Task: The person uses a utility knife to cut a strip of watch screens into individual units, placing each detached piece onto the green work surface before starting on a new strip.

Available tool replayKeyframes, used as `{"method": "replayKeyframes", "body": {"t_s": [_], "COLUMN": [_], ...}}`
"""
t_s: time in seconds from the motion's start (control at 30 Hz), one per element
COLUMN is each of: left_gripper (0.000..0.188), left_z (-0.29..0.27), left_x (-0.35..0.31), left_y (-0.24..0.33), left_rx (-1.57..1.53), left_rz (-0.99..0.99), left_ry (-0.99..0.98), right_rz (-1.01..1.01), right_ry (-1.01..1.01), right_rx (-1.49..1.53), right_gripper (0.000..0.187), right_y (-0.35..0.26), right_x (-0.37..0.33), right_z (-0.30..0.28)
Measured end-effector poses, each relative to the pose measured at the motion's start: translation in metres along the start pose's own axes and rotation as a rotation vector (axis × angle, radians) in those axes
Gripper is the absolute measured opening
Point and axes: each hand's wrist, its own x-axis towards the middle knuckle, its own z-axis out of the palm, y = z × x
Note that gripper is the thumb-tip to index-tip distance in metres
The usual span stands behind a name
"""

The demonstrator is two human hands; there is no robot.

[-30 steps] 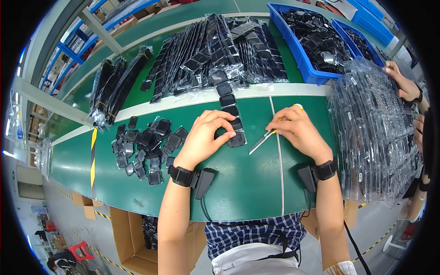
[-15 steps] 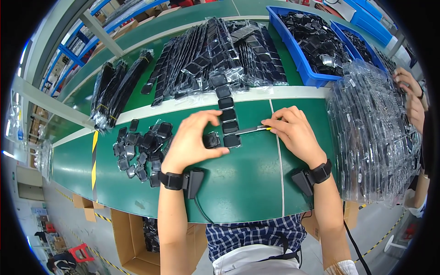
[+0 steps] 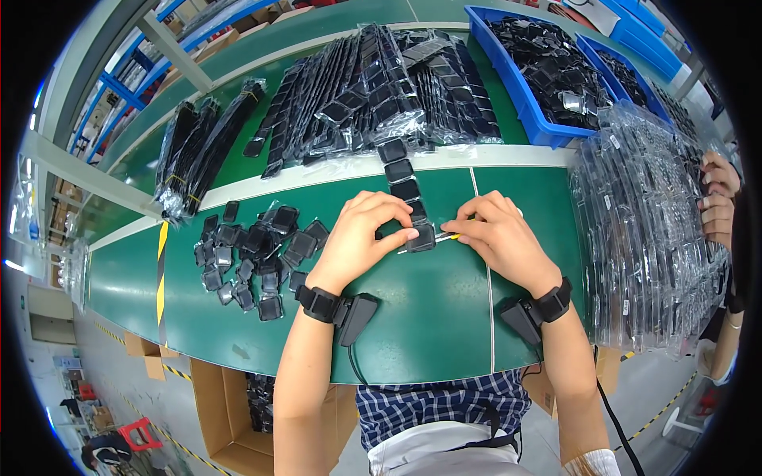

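Observation:
A strip of black square pieces in clear film [image 3: 406, 190] runs from the far heap down to between my hands. My left hand [image 3: 355, 244] is closed, thumb and fingers pinching the strip's left edge near its lower end. In my right hand [image 3: 505, 242] is a slim craft knife [image 3: 447, 236] with a yellow part. Its blade passes under the lowest piece of the strip, and a thin tip shows on the left side. Left of my left hand lies a loose pile of single wrapped black pieces [image 3: 255, 244].
Behind the strip lies a big heap of wrapped strips [image 3: 349, 95]. Banded black bundles [image 3: 214, 155] are at the far left, and a blue bin of black pieces [image 3: 540, 131] at the far right. Stacked clear trays [image 3: 647, 246] stand right, with another person's hand [image 3: 718, 198] beside them.
My left hand has gone from spread fingers to a pinch on the strip. A separate piece beside it has joined the loose pile. The strip's lower end and the knife have shifted.

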Motion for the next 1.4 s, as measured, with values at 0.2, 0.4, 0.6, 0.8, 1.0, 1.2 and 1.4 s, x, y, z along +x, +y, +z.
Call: {"method": "replayKeyframes", "body": {"t_s": [0.2, 0.4, 0.6, 0.8, 1.0, 1.2, 1.4], "left_gripper": [0.017, 0.017, 0.016, 0.013, 0.012, 0.072, 0.073], "left_z": [0.002, 0.001, -0.001, -0.01, -0.046, -0.034, -0.012], "left_x": [0.001, 0.002, 0.002, -0.002, -0.015, -0.012, -0.003], "left_y": [0.0, -0.002, -0.002, -0.004, -0.009, 0.004, 0.016], "left_rx": [0.033, 0.017, 0.0, -0.043, -0.031, 0.068, 0.126], "left_rz": [0.016, 0.012, -0.022, -0.028, -0.106, -0.069, -0.019], "left_ry": [0.043, 0.042, 0.031, 0.105, 0.11, -0.032, -0.111], "right_rz": [-0.03, -0.096, -0.042, 0.065, 0.089, 0.045, 0.031], "right_ry": [0.022, 0.1, -0.018, 0.01, 0.05, 0.088, 0.08], "right_rx": [-0.007, 0.037, 0.055, 0.005, -0.04, -0.101, -0.165], "right_gripper": [0.025, 0.024, 0.023, 0.024, 0.026, 0.03, 0.031], "right_y": [0.004, 0.012, 0.019, 0.028, 0.019, 0.019, 0.014], "right_x": [0.003, 0.013, 0.009, -0.003, -0.002, 0.0, 0.001], "right_z": [0.005, 0.021, -0.001, -0.024, -0.018, -0.006, -0.001]}}
